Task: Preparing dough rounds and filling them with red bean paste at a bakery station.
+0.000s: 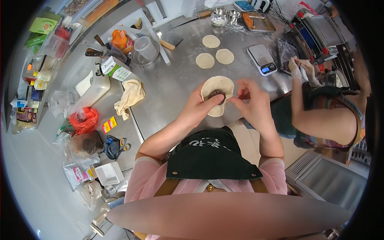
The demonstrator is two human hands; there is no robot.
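Observation:
My left hand (196, 105) holds up a round, flat dough wrapper (218, 83), its thumb pressed onto a dark ball of filling (216, 94) at the middle. On the wrapper's right edge, my right hand (251, 100) pinches the dough between thumb and fingers. Beyond my hands, three more pale dough rounds lie flat on the steel table: a left one (205, 61), a right one (225, 56) and a far one (211, 41).
A digital scale (262, 58) stands at the right, near a co-worker's gloved hands (301, 69). A cream cloth (131, 97) and a milk carton (116, 69) lie left. Farther back are a scraper (168, 39), small metal bowls (219, 19) and a metal tray (259, 22).

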